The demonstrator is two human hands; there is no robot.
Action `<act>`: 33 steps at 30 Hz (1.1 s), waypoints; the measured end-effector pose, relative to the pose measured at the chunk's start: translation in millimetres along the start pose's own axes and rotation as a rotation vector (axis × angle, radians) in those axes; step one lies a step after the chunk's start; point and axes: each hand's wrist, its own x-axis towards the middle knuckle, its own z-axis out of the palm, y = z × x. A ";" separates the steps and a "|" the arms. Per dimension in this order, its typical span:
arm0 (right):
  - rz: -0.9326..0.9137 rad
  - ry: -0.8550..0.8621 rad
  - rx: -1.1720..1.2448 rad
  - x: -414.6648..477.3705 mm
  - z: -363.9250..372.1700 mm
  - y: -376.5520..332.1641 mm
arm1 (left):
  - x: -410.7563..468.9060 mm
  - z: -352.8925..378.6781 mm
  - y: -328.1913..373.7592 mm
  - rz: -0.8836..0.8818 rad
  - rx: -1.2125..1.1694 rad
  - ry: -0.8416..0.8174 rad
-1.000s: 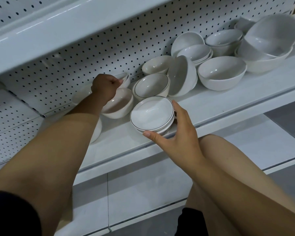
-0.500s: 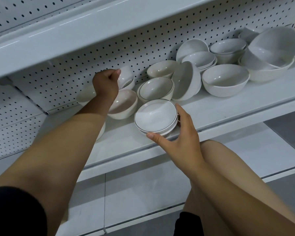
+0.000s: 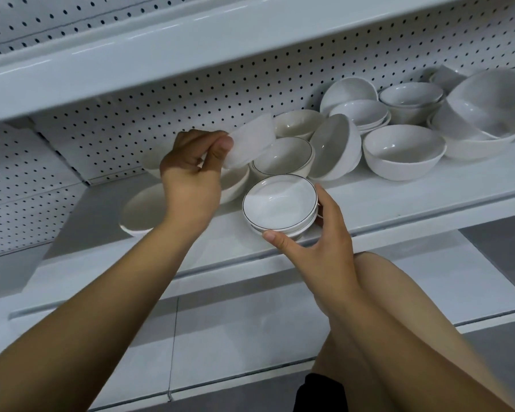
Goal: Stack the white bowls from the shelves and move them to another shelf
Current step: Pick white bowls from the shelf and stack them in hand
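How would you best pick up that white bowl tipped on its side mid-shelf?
Probably pinch its upper rim, coming from above: the tilted bowl stands on edge, mouth facing left toward the black-rimmed bowl, so the top rim is exposed, with thumb room inside.

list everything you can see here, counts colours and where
small dish: one, white, above the shelf, pinched by the left hand
dish stack: two or more, white with black rims, shelf front, held by right hand
rimmed bowl: one, white with black rim, behind the stack
other bowls: about a dozen, white, along the shelf, some tipped or nested
shelf: one, white, middle
pegboard: one, white, dark holes, behind
left hand: one, centre
right hand: one, lower centre
knee: one, lower right
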 end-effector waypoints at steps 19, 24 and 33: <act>0.006 -0.081 0.073 3.0 -11.7 -3.8 | -62.2 -1.4 -7.5 0.385 0.091 -0.290; 0.009 -0.093 0.139 3.6 -17.2 -7.7 | -67.2 -4.0 -14.7 0.373 0.142 -0.337; -0.003 -0.147 0.120 3.0 -22.1 -12.4 | -118.9 15.6 23.9 -0.230 0.014 -0.244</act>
